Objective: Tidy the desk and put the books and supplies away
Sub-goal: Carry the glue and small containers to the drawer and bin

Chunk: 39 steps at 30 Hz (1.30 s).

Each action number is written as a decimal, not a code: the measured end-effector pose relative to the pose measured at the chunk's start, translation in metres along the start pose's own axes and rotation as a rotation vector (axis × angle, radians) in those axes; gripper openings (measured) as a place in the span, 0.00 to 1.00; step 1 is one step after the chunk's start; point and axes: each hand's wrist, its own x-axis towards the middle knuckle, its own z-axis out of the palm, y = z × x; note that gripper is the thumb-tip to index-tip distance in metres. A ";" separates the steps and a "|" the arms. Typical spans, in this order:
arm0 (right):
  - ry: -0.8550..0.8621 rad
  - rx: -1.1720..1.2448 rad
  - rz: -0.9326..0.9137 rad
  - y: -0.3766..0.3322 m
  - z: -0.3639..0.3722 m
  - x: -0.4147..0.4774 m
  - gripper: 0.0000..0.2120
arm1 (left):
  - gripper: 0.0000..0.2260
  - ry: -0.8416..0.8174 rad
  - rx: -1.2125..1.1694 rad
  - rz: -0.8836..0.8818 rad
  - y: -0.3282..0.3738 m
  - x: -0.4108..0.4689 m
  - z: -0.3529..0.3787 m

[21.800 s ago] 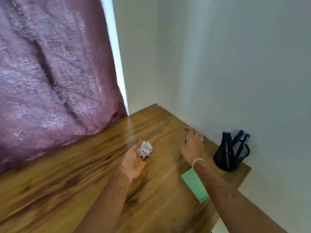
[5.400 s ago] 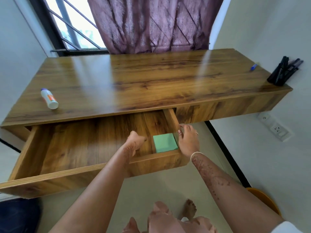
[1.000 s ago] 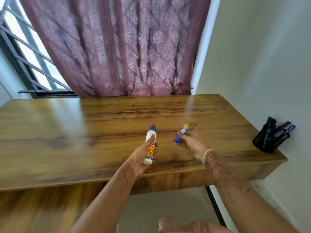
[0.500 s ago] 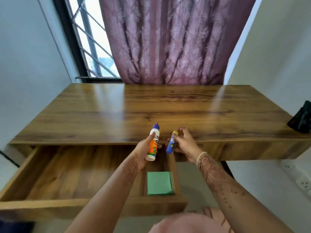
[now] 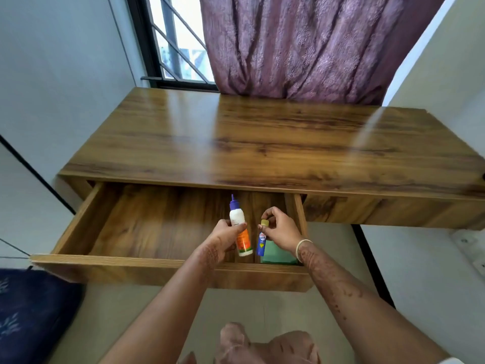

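Note:
The wooden desk point(image 5: 262, 143) has its wide drawer point(image 5: 147, 269) pulled out below the top. My left hand point(image 5: 223, 239) grips a white glue bottle point(image 5: 240, 227) with a purple nozzle and an orange label, held upright over the drawer. My right hand point(image 5: 280, 232) pinches the yellow cap of a blue glue stick point(image 5: 262, 241), which hangs down over the drawer's narrow right compartment. A green notepad point(image 5: 277, 254) lies flat in that compartment, partly hidden by my right wrist.
A thin divider point(image 5: 252, 211) splits the drawer into a large left part point(image 5: 157, 227) and a small right one. A purple curtain point(image 5: 301, 46) and a barred window point(image 5: 178, 43) stand behind the desk. A dark blue cushion point(image 5: 31, 316) is at lower left; a wall socket point(image 5: 472, 248) is at the right.
Both hands have dropped from above the desk's front edge down over the open drawer, still carrying the glue bottle and glue stick. The view has tilted down and left.

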 end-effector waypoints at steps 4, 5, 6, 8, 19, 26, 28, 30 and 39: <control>-0.006 -0.125 0.005 0.010 0.011 0.003 0.10 | 0.18 0.046 0.154 -0.014 -0.005 0.013 0.005; -0.008 -0.147 0.006 0.012 0.013 0.005 0.09 | 0.19 0.048 0.211 -0.016 -0.005 0.017 0.006; -0.013 -0.165 0.006 0.015 0.014 0.007 0.08 | 0.20 0.048 0.259 -0.020 -0.006 0.022 0.007; -0.021 -0.188 0.004 0.019 0.014 0.011 0.07 | 0.22 0.052 0.335 -0.042 -0.008 0.029 0.009; -0.135 -0.371 -0.094 0.035 0.021 0.031 0.06 | 0.22 0.134 0.485 -0.133 -0.021 0.039 0.016; -0.153 -0.391 -0.126 0.046 0.022 0.034 0.08 | 0.22 0.145 0.474 -0.133 -0.018 0.032 0.020; -0.157 -0.391 -0.132 0.045 0.022 0.034 0.09 | 0.23 0.150 0.453 -0.127 -0.016 0.031 0.018; -0.180 -0.397 -0.140 0.044 0.023 0.033 0.12 | 0.24 0.153 0.439 -0.129 -0.016 0.029 0.016; -0.107 -0.315 -0.148 0.044 0.021 0.027 0.12 | 0.28 0.094 0.422 -0.158 -0.012 0.024 0.015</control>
